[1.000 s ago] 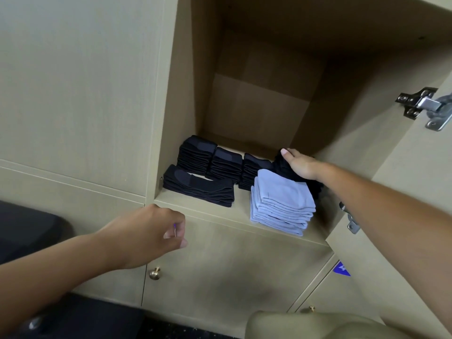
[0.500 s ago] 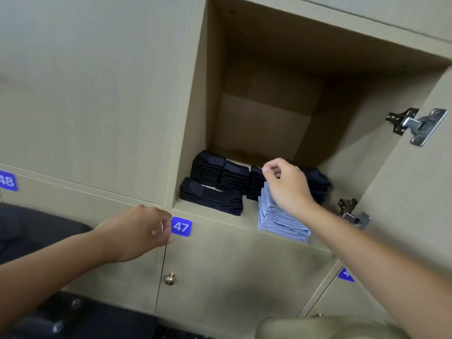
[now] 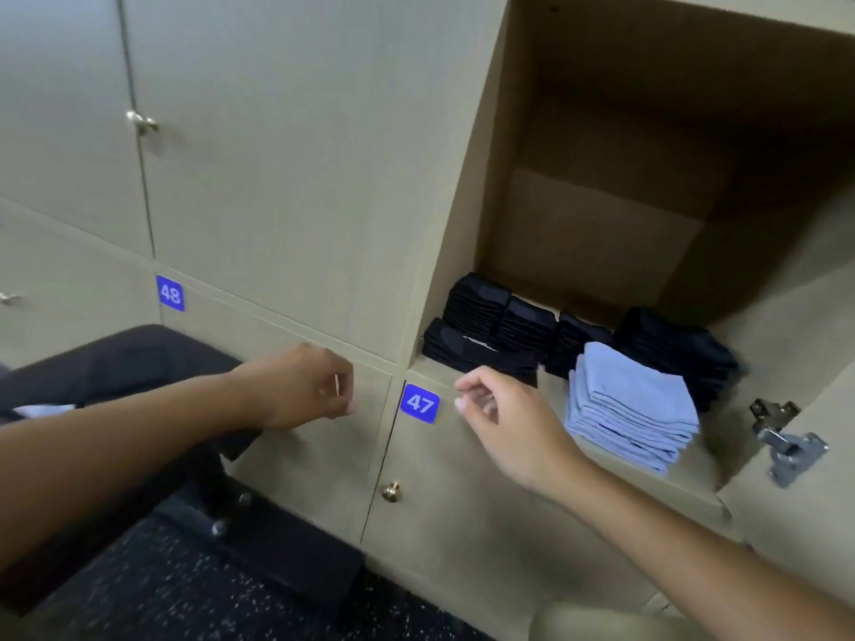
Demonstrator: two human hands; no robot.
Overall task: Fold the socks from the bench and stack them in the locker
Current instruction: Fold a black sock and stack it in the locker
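The open locker holds folded socks on its shelf. A light blue stack lies at the front right, with several black stacks behind and to its left, and another black pile at the right. My right hand hovers outside the locker in front of the shelf edge, fingers loosely curled and holding nothing. My left hand hangs in front of the lower locker doors, fingers loosely curled, also empty. The black bench sits at the left, with a pale blue sock partly hidden behind my left forearm.
Closed locker doors with brass knobs surround the open one, with blue number tags 47 and 48. The open door's hinge sticks out at the right. A dark speckled floor lies below.
My right hand has drawn back out of the locker, off the sock stacks, and moved left toward the 47 tag. The view has swung left and down toward the bench.
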